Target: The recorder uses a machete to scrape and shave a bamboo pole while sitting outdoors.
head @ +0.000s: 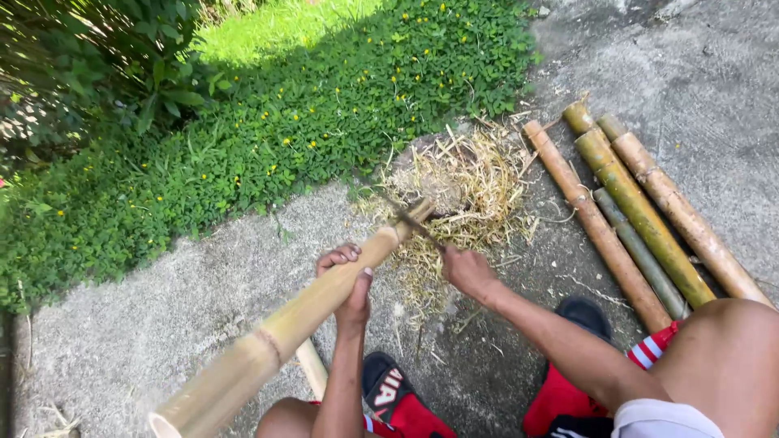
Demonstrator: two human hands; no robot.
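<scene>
Hard, bright daylight falls from above onto the grey concrete ground [162, 308], bleaching the pale dry straw shavings [471, 191] and the row of cut yellow-green bamboo poles [641, 211] at its right edge, while a strip of sunlit grass [276, 28] at the top glares almost white beside the deep shade over the dark leafy bush [89, 73] in the top left corner. Short, sharp shadows lie close under the poles and the straw, and the low green ground cover with small yellow flowers [324, 105] stays crisp. The near end of the long pale bamboo pole [243, 365] held up towards the camera is soft and smeared near the bottom edge, and the wide lens bends the scene outward at the corners.
</scene>
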